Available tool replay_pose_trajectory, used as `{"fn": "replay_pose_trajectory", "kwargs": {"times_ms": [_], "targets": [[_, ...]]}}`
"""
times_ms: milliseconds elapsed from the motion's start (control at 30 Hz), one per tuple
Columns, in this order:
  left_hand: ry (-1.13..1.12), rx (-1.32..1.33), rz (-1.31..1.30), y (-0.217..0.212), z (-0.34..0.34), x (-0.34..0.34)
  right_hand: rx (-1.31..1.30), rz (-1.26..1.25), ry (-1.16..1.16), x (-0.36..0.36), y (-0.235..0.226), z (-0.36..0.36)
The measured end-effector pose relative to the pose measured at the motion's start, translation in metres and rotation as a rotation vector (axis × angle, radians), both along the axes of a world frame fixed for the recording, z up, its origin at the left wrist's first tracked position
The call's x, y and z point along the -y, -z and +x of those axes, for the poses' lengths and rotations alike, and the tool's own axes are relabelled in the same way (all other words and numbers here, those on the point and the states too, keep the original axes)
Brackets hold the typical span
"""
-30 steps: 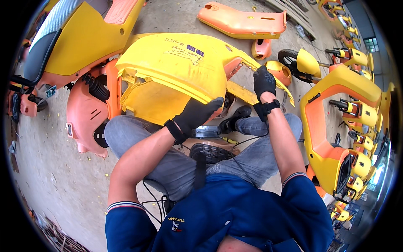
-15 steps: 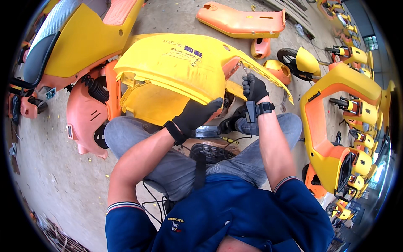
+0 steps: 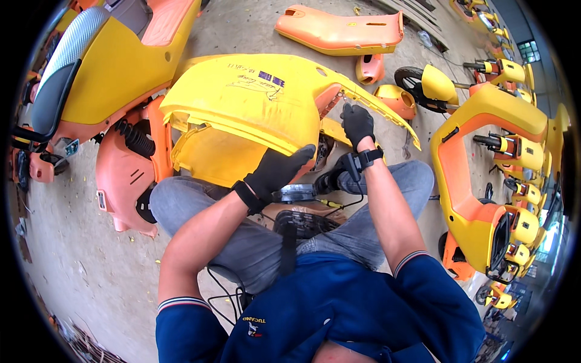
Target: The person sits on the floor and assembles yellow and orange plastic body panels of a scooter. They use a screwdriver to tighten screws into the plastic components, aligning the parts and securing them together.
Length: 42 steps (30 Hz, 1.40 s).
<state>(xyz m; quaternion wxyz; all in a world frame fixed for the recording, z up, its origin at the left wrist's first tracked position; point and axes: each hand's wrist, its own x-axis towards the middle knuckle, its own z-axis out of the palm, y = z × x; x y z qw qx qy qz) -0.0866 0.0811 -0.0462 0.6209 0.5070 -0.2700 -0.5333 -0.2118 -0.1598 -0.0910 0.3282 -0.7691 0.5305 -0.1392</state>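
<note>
Since the earlier frame our left hand (image 3: 275, 175) has stayed on the edge of the yellow panel (image 3: 254, 103), while our right hand (image 3: 357, 123) has shifted slightly closer to the coral inset (image 3: 330, 100); our whole view has slid a little too.

The panel lies just ahead of our knees. Our left palm bears on its near right edge, thumb side up; we cannot tell whether the fingers hook beneath. Our right fingers are curled closed beside the inset; something slim may poke past them, too small to name.

To work well here, we would judge it best to brace the panel firmly with the left, keep the right wrist in line with the inset, and press lightly, since the thin yellow arm (image 3: 387, 115) probably flexes.

Counting left to right: one large scooter body (image 3: 103, 78), one coral shell (image 3: 121, 163) with one black spring (image 3: 138, 141), one yellow panel, two black wrist straps (image 3: 247, 196), one long coral cover (image 3: 339, 30), two small rounded covers (image 3: 396, 101), one bare-standing wheel (image 3: 404, 85) with one yellow fender (image 3: 440, 85), and one tall body frame (image 3: 448, 187). Farther right stand several scooters (image 3: 526, 166), too crowded to count.
</note>
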Motion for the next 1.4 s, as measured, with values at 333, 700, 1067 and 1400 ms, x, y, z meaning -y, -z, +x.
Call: {"fn": "replay_pose_trajectory", "kwargs": {"times_ms": [333,700,1067,1400], "targets": [[0.001,0.063,0.024,-0.006,0.005,-0.001,-0.075,0.022,0.01,-0.009,-0.01,0.005],[-0.038,0.025,0.017,-0.005,0.003,0.002,0.516,0.812,0.257,0.001,-0.003,-0.005],[0.001,0.046,0.002,-0.002,0.001,0.001,0.009,0.164,-0.012,0.013,0.014,-0.007],[0.001,0.077,0.003,-0.001,0.003,0.0,-0.295,-0.27,-0.066,-0.003,-0.016,0.001]]}}
